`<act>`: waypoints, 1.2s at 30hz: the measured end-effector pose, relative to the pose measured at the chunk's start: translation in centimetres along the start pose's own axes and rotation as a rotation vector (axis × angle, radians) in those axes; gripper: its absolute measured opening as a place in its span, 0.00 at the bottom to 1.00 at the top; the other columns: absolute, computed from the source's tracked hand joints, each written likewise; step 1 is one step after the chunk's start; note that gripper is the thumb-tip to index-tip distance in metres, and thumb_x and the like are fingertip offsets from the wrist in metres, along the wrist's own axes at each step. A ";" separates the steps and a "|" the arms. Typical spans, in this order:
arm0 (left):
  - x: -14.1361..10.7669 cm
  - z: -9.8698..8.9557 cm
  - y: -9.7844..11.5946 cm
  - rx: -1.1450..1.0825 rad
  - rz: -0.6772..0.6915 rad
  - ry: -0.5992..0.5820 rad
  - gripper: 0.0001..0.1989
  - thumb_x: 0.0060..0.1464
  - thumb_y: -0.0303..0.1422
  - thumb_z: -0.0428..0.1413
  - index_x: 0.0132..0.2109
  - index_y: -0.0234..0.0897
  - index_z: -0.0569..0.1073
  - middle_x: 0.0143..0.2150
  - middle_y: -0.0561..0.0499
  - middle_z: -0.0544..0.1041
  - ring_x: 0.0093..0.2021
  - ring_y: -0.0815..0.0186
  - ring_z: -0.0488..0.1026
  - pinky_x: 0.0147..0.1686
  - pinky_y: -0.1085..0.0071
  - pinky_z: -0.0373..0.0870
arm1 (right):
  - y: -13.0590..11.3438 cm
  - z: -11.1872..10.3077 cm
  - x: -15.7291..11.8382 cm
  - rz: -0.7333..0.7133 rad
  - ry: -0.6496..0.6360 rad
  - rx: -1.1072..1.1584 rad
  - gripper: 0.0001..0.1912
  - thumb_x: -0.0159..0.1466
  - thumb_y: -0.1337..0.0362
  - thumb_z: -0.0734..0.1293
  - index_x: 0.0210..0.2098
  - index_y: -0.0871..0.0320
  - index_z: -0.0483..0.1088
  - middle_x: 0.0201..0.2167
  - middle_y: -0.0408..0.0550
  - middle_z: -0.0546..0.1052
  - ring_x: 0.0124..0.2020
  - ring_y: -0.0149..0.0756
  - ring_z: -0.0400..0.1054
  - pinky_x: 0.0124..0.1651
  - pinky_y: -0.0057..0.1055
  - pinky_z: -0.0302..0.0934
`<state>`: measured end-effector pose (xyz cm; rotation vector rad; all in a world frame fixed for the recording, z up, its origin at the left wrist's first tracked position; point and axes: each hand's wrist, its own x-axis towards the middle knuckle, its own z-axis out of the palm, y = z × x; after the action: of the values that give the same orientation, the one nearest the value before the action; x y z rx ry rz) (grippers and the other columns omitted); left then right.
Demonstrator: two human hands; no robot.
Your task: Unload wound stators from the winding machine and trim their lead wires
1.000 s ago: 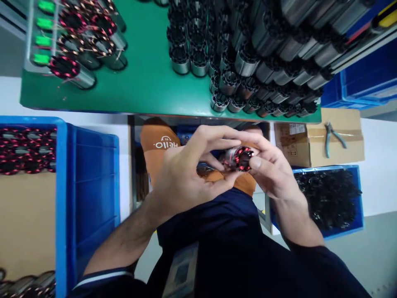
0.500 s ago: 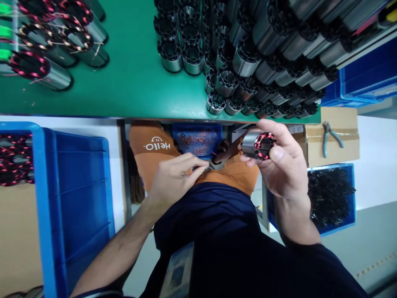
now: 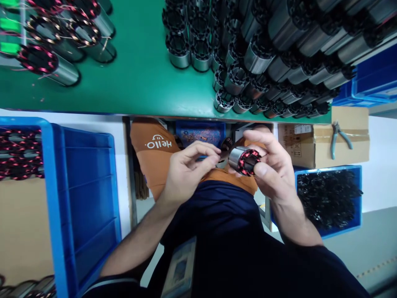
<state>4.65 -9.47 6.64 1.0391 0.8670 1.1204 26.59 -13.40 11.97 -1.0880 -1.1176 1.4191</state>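
My right hand (image 3: 276,169) is closed around a motor stator (image 3: 237,159), a short steel cylinder with red wire windings round its near end. The stator lies tilted in my fingers, its wound end turned toward my thumb. Close to the stator's far end, my left hand (image 3: 194,167) has thumb and forefinger pinched together. Whatever sits in that pinch is too thin or hidden to make out. Both hands are above my lap, below the front edge of the green table (image 3: 139,91).
Rows of unwound stators (image 3: 235,78) crowd the table's right half; several wound stators (image 3: 63,70) stand at its left. A blue crate (image 3: 89,198) is at left. Pliers (image 3: 335,138) lie on a cardboard box (image 3: 356,153), near a blue bin (image 3: 359,198) of black parts (image 3: 328,198).
My right hand has brought the stator left and slightly down, turning its wound end more toward me. My left hand has moved right and up, closer to the stator.
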 end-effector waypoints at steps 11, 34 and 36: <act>0.7 -0.2 2.7 0.065 0.043 -0.190 0.04 0.72 0.33 0.74 0.44 0.44 0.90 0.51 0.49 0.91 0.52 0.64 0.89 0.49 0.72 0.85 | 0.2 -0.4 -0.1 0.021 -0.086 -0.082 0.30 0.75 0.60 0.83 0.73 0.49 0.76 0.49 0.46 0.90 0.47 0.37 0.90 0.51 0.29 0.85; -0.7 0.2 3.3 0.650 0.630 -0.221 0.33 0.75 0.36 0.75 0.79 0.46 0.75 0.66 0.49 0.90 0.57 0.59 0.93 0.64 0.63 0.91 | -0.6 -1.3 -0.2 -0.229 0.016 -0.382 0.22 0.67 0.66 0.89 0.58 0.46 0.90 0.46 0.45 0.85 0.45 0.37 0.79 0.48 0.34 0.79; -0.7 0.2 3.3 0.702 0.673 -0.206 0.25 0.74 0.37 0.75 0.72 0.48 0.81 0.60 0.53 0.92 0.53 0.60 0.93 0.60 0.63 0.92 | -0.7 -1.3 -0.1 -0.284 0.020 -0.405 0.10 0.70 0.67 0.87 0.49 0.48 0.90 0.41 0.45 0.85 0.41 0.38 0.78 0.47 0.38 0.77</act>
<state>3.73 -9.88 9.87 2.1013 0.7726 1.2407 28.04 -13.29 12.48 -1.1607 -1.5211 0.9804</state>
